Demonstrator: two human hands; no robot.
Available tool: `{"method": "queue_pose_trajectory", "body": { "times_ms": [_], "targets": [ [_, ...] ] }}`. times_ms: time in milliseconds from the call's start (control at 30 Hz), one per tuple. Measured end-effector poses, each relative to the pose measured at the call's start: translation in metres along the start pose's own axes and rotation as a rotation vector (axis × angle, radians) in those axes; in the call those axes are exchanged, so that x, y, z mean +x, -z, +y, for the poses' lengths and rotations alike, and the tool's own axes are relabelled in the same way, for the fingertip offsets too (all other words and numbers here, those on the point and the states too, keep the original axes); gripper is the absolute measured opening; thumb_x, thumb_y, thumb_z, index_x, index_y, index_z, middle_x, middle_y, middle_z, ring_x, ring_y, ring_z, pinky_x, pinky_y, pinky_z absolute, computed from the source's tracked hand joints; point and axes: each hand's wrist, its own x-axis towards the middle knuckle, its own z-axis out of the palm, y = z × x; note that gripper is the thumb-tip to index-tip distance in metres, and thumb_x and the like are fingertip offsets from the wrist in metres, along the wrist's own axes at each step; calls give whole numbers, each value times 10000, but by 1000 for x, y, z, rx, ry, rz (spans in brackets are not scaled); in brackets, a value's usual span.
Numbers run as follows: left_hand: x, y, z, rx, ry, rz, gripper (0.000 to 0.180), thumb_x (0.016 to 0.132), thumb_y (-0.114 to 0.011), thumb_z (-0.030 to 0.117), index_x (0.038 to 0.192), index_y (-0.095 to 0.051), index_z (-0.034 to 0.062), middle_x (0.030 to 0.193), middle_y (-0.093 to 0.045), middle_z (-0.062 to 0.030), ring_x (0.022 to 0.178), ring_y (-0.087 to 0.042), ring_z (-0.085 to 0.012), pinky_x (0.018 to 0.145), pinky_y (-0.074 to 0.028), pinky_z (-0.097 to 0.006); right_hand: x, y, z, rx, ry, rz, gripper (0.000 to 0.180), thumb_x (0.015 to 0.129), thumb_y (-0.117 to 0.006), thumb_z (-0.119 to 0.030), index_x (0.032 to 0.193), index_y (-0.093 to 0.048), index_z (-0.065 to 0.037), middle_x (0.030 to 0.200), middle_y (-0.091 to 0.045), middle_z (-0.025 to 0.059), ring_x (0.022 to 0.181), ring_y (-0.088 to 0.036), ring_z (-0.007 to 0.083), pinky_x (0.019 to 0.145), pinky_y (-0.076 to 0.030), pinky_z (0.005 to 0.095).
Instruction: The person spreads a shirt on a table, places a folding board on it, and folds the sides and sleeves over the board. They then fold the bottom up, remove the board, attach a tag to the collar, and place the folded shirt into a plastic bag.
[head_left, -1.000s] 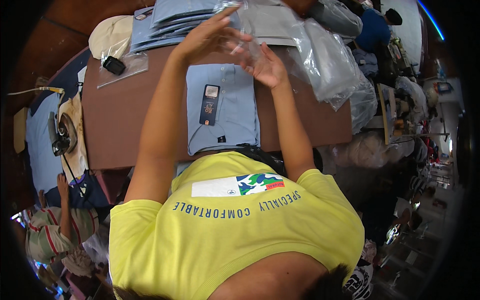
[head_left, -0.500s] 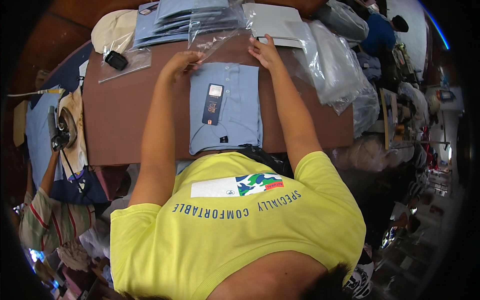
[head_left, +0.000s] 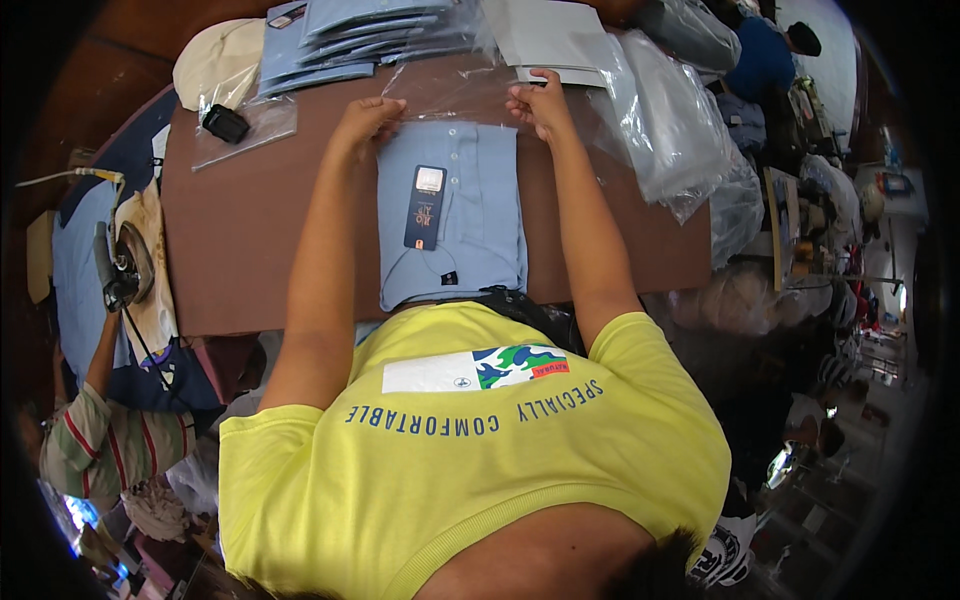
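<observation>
A folded light blue shirt (head_left: pixel 487 220) lies on the brown table (head_left: pixel 240 240) right in front of me. On it rests a dark hang tag (head_left: pixel 426 208) with a pale sticker. Just beyond the shirt's far edge, a clear plastic bag (head_left: pixel 450 92) is stretched between my hands. My left hand (head_left: pixel 370 120) pinches its left edge, close to the shirt's far left corner. At the other edge, my right hand (head_left: pixel 540 104) grips the plastic with curled fingers. The bag's outline is hard to make out.
Bagged blue shirts (head_left: pixel 370 35) are stacked at the back, beside a beige cap (head_left: pixel 215 62). A black object (head_left: pixel 225 123) sits on a clear bag. Pale sheets (head_left: pixel 550 40) and clear bags (head_left: pixel 665 130) lie back right. A co-worker's hand holds an iron (head_left: pixel 125 265) at left.
My right hand has gone from open fingers to a grip on the bag's right edge. The bag has come down toward the shirt and now spans both hands.
</observation>
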Motion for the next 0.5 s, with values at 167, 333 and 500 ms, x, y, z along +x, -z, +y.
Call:
{"method": "queue_pose_trajectory", "body": {
  "times_ms": [167, 333, 500],
  "targets": [
    [5, 7, -3, 318, -182, 86, 166, 719, -725, 146, 803, -679, 11, 699, -643, -45, 601, -564, -97, 551, -428, -222, 8, 14, 16, 127, -99, -207, 283, 773, -659, 3, 992, -489, -57, 859, -558, 72, 695, -580, 153, 607, -506, 259],
    [13, 13, -26, 375, -229, 154, 217, 658, -771, 144, 789, -674, 1, 689, -642, -64, 610, -581, -124, 570, -458, -247, -2, 19, 37, -3, -19, -107, 273, 751, -689, 2, 965, -527, -50, 873, -551, 54, 717, -567, 135, 657, -492, 247],
    [12, 8, -40, 400, -280, 253, 249, 662, -785, 134, 823, -658, -7, 701, -627, -55, 596, -559, -112, 534, -443, -238, -1, 24, 56, -216, 77, -52, 222, 750, -708, -25, 935, -584, -29, 859, -570, 30, 744, -559, 109, 688, -461, 208]
  ]
}}
